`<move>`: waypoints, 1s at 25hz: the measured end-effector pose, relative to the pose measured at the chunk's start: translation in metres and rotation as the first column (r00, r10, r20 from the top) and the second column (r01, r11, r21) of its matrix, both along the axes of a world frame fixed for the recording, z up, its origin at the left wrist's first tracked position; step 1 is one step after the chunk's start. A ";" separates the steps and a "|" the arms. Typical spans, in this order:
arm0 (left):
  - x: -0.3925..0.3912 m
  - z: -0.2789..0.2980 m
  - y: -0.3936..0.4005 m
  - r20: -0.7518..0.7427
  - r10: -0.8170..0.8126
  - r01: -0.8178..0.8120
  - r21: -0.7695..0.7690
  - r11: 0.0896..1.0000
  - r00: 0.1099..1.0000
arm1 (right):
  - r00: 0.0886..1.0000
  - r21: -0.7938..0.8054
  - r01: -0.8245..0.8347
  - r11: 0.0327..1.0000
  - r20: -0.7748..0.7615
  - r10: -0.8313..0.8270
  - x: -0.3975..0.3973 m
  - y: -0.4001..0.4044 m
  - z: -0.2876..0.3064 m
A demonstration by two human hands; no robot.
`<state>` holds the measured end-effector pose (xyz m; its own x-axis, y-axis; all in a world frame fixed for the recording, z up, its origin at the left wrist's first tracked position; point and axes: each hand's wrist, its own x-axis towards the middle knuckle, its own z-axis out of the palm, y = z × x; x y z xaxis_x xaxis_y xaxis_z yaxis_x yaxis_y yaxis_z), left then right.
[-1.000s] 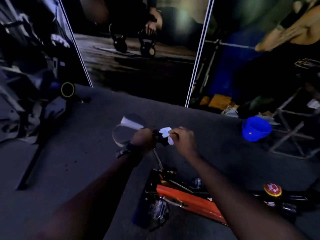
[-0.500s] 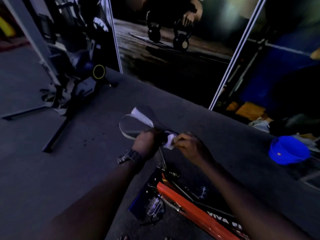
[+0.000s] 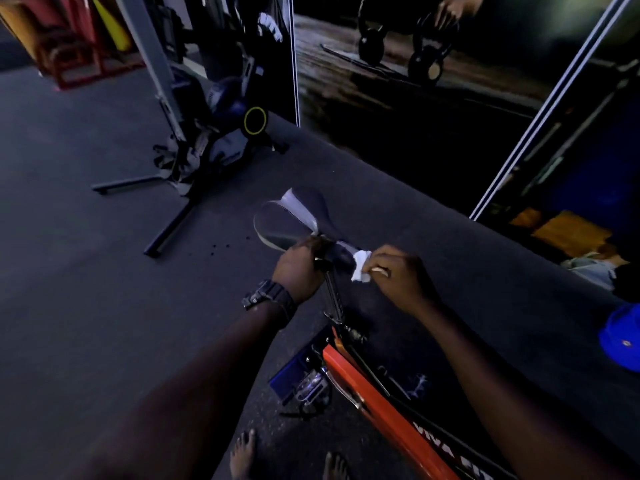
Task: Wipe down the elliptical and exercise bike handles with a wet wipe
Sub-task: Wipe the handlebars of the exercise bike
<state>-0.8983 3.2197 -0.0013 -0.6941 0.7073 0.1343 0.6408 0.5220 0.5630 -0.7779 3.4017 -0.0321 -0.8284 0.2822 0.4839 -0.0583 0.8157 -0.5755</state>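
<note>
Head view: both hands [image 3: 349,268] at saddle [image 3: 294,220], open floor [image 3: 86,271] leftward.

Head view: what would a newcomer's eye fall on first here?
Both hands at centre: the right hand pinches a white wipe against the narrow end of a bike saddle, while the left hand grips the saddle's middle. Below them runs the bike's orange frame, and a blue bucket sits at the right edge.
</note>
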 end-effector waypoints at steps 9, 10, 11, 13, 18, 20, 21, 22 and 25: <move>0.003 -0.006 0.010 -0.096 0.074 -0.082 -0.079 0.994 0.993 | 0.988 -0.078 0.005 0.997 0.153 0.007 -0.057 -0.037 0.006; 0.001 -0.006 0.009 -0.080 0.066 -0.072 -0.068 0.995 0.995 | 0.993 -0.036 -0.007 0.999 0.121 0.012 -0.050 -0.034 0.003; -0.002 -0.007 0.007 -0.073 0.065 -0.070 -0.067 0.995 0.995 | 0.997 0.016 -0.029 0.999 0.067 0.028 -0.038 -0.031 -0.001; -0.012 -0.009 0.002 -0.100 0.078 -0.086 -0.081 0.993 0.992 | 0.997 0.066 -0.077 0.995 -0.010 0.078 -0.017 -0.027 -0.002; -0.041 -0.013 0.005 -0.118 0.032 -0.051 -0.162 0.985 0.993 | 0.925 0.114 -0.023 0.993 0.380 -0.022 -0.078 -0.046 0.040; -0.053 -0.012 0.007 -0.093 0.063 -0.079 -0.189 0.979 0.994 | 0.898 0.080 -0.024 0.996 0.441 -0.013 -0.087 -0.047 0.045; -0.059 -0.013 0.005 -0.094 0.083 -0.100 -0.189 0.977 0.992 | 0.901 0.061 -0.018 0.998 0.435 -0.010 -0.082 -0.045 0.046; -0.063 -0.015 0.000 -0.105 0.107 -0.126 -0.187 0.974 0.989 | 0.912 0.065 -0.013 0.998 0.409 -0.015 -0.076 -0.043 0.046; -0.073 -0.018 -0.009 -0.126 0.155 -0.176 -0.181 0.967 0.980 | 0.904 0.201 -0.081 0.976 0.427 -0.013 -0.093 -0.044 0.044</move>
